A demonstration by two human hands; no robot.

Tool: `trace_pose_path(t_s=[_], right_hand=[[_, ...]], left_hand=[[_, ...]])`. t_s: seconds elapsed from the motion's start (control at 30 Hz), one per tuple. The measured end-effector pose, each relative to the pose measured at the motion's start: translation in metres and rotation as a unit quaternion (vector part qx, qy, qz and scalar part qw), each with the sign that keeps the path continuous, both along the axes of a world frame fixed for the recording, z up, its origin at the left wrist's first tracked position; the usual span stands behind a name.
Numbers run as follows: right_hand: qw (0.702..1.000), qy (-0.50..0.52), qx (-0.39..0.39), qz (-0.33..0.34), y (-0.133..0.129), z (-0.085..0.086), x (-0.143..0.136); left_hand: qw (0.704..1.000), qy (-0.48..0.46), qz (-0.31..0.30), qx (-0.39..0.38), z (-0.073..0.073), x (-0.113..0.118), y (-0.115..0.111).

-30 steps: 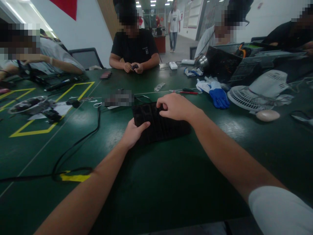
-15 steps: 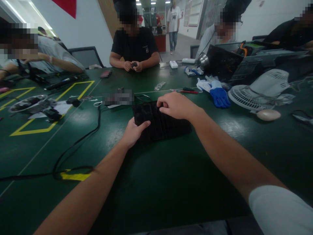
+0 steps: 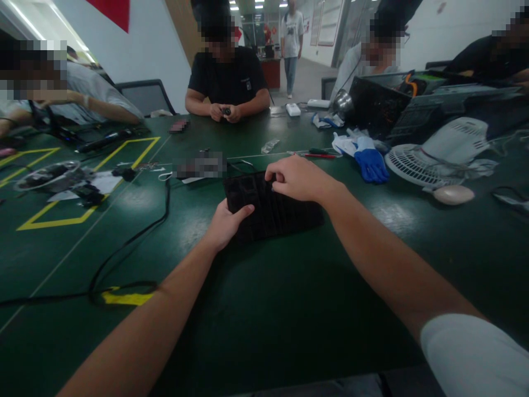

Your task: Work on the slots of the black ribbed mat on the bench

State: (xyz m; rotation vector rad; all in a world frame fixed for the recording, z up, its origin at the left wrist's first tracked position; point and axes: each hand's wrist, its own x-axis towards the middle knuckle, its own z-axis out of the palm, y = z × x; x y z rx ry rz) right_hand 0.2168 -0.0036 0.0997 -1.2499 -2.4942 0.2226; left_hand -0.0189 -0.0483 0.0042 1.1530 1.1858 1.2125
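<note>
A flat black rectangular piece with raised ribs and compartments [image 3: 276, 215] lies tilted over the green table in front of me. My left hand [image 3: 229, 220] grips its left edge, thumb on top and the other fingers hidden beneath. Over its upper edge, my right hand [image 3: 295, 176] is closed with the fingers curled and the tips pinched against the ribbed side. Whatever those fingertips hold, if anything, is too small and dark to make out. Just beyond the piece, a blurred-out object [image 3: 200, 165] and a thin cable rest on the table.
A black cable [image 3: 132, 238] loops across the left, near yellow tape [image 3: 128, 298]. Right of my hands are red and dark screwdrivers [image 3: 322, 154], blue-and-white gloves [image 3: 367, 157] and a white fan part [image 3: 438, 151]. Opposite, a person in black [image 3: 227, 77] handles a small dark object.
Both my hands keep nearly the same place, with only a slight shift of the right fingertips. A person in the background has walked a little.
</note>
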Motion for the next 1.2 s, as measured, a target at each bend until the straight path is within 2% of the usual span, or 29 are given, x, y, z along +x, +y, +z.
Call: trace_pose_path(t_s=[0.27, 1.2], right_hand=[[1.000, 0.008, -0.021, 0.003, -0.0011, 0.0023, 0.0010], [1.000, -0.019, -0.006, -0.004, -0.0025, 0.0031, -0.0012]], left_hand=[[1.000, 0.000, -0.001, 0.001, -0.0040, -0.0021, 0.0025], [1.000, 0.014, -0.005, 0.009, -0.0029, -0.0024, 0.0017]])
